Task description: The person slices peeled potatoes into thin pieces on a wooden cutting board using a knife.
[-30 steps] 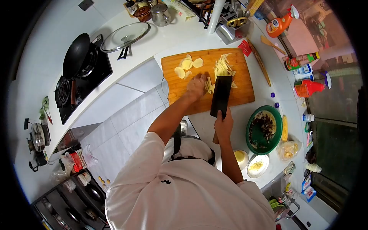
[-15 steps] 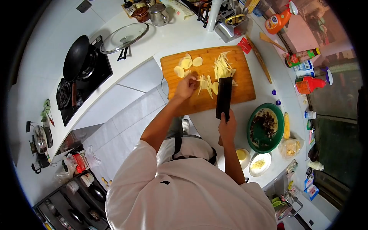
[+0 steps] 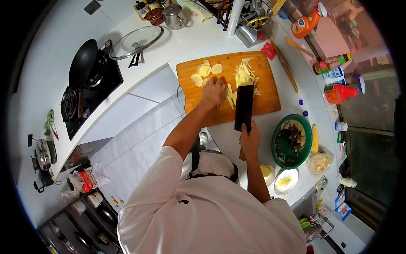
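On the wooden cutting board [image 3: 203, 111], my left hand [image 3: 214, 91] lies palm down, its fingers slightly apart over some cut potato strips it partly hides. Beside its fingers are a few potato strips [image 3: 229, 96] and a slice. Round potato slices [image 3: 204, 69] lie just beyond this hand. My right hand [image 3: 250, 137] is closed around the handle of a dark cleaver [image 3: 244, 106]. The broad blade reaches over the board's near edge, its far end close to a pile of potato strips [image 3: 245, 74].
Right of the board is a green basin [image 3: 311, 144] with dark and pale food scraps, beside a corn cob [image 3: 315, 139]. A white plate [image 3: 292, 189] holds finely cut bits. A wok [image 3: 82, 63] sits on the stove at left, near a glass lid [image 3: 137, 41].
My left hand has moved right and turned palm down, now covering potato strips that were visible beside it. The cleaver has shifted very slightly left in my right hand.
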The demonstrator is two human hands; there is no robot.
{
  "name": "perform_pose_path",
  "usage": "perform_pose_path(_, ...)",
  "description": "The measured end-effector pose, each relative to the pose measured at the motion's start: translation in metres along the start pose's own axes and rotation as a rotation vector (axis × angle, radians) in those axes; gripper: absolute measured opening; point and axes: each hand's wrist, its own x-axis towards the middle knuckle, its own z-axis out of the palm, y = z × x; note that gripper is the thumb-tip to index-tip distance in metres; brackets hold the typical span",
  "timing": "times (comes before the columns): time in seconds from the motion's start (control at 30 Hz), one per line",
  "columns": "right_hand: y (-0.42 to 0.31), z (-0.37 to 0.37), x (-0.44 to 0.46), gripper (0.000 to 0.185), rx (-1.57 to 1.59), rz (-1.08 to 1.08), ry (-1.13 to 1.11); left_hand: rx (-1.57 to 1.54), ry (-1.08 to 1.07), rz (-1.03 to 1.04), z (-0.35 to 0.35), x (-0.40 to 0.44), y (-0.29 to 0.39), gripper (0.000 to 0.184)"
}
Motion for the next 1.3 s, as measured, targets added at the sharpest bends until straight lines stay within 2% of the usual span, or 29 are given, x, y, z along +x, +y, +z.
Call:
perform_pose_path(0.13,0.006,0.003,-0.001,0.018,0.009,0.028,-0.042,0.003,-0.077,-0.061,-0.006,0.010,0.007,0.055)
perform_pose_path(0.23,0.009,0.004,-0.001,0.018,0.037,0.002,-0.037,0.064,-0.162,-0.052,-0.012,0.017,0.014,0.049)
perform_pose_path(0.27,0.008,0.004,-0.001,0.018,0.041,0.009,-0.042,0.055,-0.120,0.000,-0.008,0.017,0.012,0.049)
perform_pose_path(0.33,-0.001,0.001,-0.001,0.020,0.047,0.072,-0.063,0.037,-0.039,0.102,-0.001,0.015,0.010,0.049)
perform_pose_path(0.4,-0.012,-0.006,-0.002,0.024,0.054,0.184,-0.096,-0.004,-0.116,0.092,-0.006,0.013,0.016,0.049)
perform_pose_path(0.43,-0.012,-0.006,-0.001,0.024,0.059,0.178,-0.090,-0.024,-0.154,0.086,-0.012,0.013,0.021,0.048)
perform_pose_path(0.53,-0.004,-0.004,0.000,0.021,0.060,0.120,-0.063,0.033,-0.061,0.113,0.005,0.015,0.017,0.044)
perform_pose_path(0.6,0.004,-0.002,0.001,0.017,0.041,0.032,-0.027,0.107,-0.099,0.057,0.012,0.019,0.020,0.042)
perform_pose_path(0.73,0.010,-0.001,0.002,0.019,0.033,0.019,-0.021,0.186,-0.119,0.022,0.009,0.015,0.029,0.038)
perform_pose_path(0.83,0.007,-0.003,0.001,0.022,0.050,0.087,-0.040,0.126,-0.069,0.198,0.021,0.018,0.010,0.032)
perform_pose_path(0.93,-0.002,-0.007,0.000,0.027,0.078,0.199,-0.076,-0.078,0.106,0.351,0.013,-0.001,-0.001,0.026)
perform_pose_path(1.03,-0.003,-0.008,-0.001,0.027,0.104,0.211,-0.068,-0.350,0.223,0.332,-0.011,-0.025,-0.009,0.025)
perform_pose_path(1.13,0.010,-0.004,-0.003,0.026,0.090,0.192,-0.017,-0.256,0.147,0.053,-0.034,-0.049,-0.016,0.026)
perform_pose_path(1.23,0.002,-0.005,-0.006,0.025,0.111,0.191,0.028,-0.252,-0.192,-0.125,-0.037,-0.067,-0.023,0.027)
perform_pose_path(1.3,-0.013,-0.011,-0.007,0.024,0.184,0.290,0.011,-0.401,-0.099,-0.107,-0.018,-0.068,-0.027,0.028)
